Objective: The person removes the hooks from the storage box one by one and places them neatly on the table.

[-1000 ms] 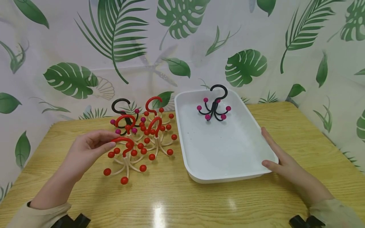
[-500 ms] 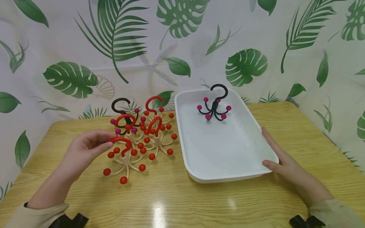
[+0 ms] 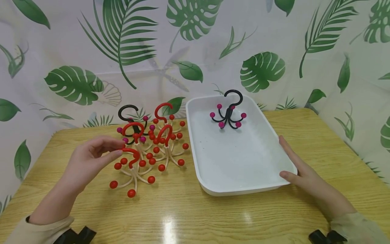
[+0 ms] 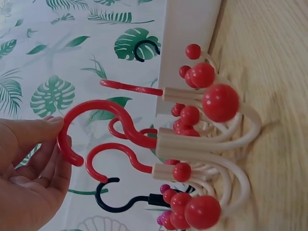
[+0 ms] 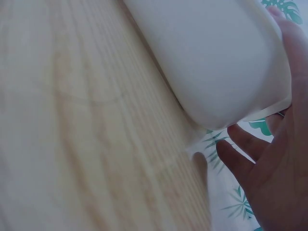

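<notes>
My left hand (image 3: 88, 159) pinches the red curved top of the nearest claw-shaped hanging hook (image 3: 134, 173); thumb and fingers meet around the curl in the left wrist view. Its cream arms spread out below and end in red balls, low at the wood surface. Right behind it, crowded together, stand several similar hooks (image 3: 167, 154) with red tops, plus a black hook (image 3: 128, 112) with magenta balls. My right hand (image 3: 304, 176) holds the right rim of a white tray (image 3: 237, 188) near its front corner, thumb over the edge. Some of its fingers hang below the tray in the right wrist view.
Another black hook (image 3: 228, 117) with magenta balls stands in the tray's far end. The wooden table (image 3: 170, 217) ends at a leaf-printed backdrop (image 3: 213, 51). The tray's left side runs close beside the red-ball hooks.
My left hand has shifted slightly left, and the red top it pinches has tipped a little that way. The right hand and tray have stayed in place.
</notes>
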A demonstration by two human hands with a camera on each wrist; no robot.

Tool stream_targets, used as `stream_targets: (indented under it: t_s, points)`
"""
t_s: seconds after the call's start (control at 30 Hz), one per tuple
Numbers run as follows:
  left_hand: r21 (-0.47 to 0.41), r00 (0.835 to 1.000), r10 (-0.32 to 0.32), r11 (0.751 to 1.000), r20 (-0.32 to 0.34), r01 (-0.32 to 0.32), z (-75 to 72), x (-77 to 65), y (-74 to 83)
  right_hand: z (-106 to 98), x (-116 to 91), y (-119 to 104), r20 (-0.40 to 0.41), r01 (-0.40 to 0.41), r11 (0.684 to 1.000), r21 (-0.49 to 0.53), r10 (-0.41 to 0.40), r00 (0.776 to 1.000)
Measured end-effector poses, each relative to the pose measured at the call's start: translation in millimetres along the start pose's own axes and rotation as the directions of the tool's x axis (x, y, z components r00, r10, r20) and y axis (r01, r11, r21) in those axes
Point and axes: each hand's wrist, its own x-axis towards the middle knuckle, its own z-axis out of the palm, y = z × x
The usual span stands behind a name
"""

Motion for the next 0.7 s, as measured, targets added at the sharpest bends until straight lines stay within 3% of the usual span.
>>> stream_targets:
  t_s: [0.3, 0.7]
  points:
    - [-0.055, 0.996, 0.082, 0.995, -0.029, -0.084, 11.4, 12.6, 19.9, 0.7, 0.4, 1.6, -0.003, 0.013, 1.000, 0.009, -0.013, 1.000]
    - [-0.214, 0.984, 0.163, 0.966, 0.072, -0.145, 49.2, 33.4, 47.1, 0.6, 0.2, 2.3, 0.003, -0.025, 1.000, 0.016, 0.025, 1.000]
